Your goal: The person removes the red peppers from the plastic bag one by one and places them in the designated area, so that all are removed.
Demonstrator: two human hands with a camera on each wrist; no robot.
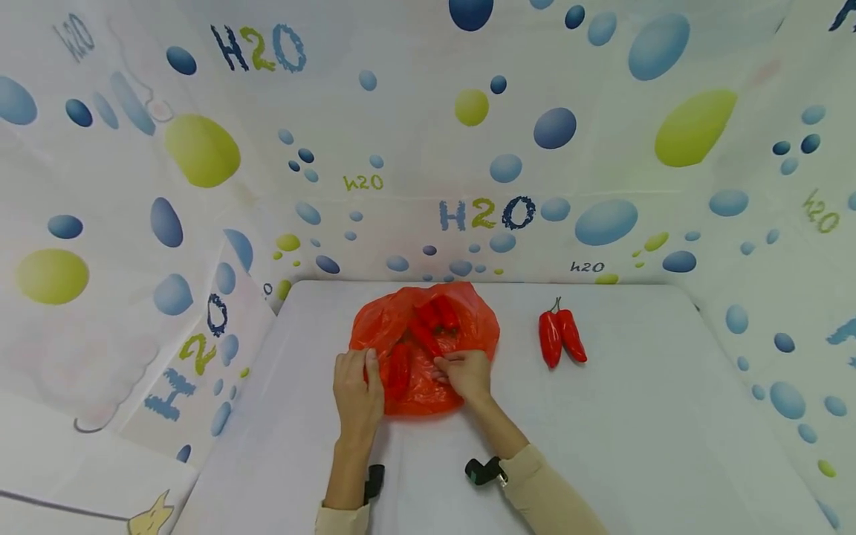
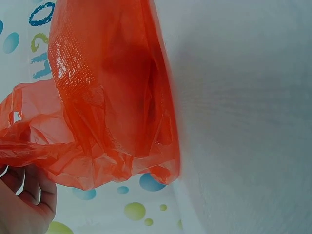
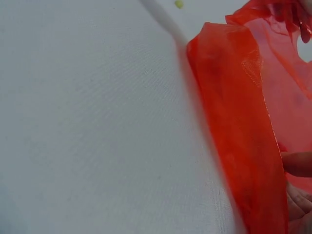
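A crinkled orange-red plastic bag (image 1: pixel 428 397) sits on the table with its mouth open upward. Several red peppers (image 1: pixel 399 368) lie inside it. At the bag's left side, my left hand (image 1: pixel 359 386) grips the rim; the left wrist view shows its curled fingers (image 2: pixel 31 187) below the gathered plastic. My right hand (image 1: pixel 468 375) reaches over the near right rim, thumb and forefinger at the lower end of a long red pepper (image 1: pixel 425 336), which they seem to pinch. In the right wrist view, the bag wall partly hides this hand.
Two red peppers (image 1: pixel 550 339) with green stems lie side by side on the white table (image 1: pixel 635 416), right of the bag. Behind the table hangs a white sheet (image 1: pixel 414 134) printed with blue and green drops.
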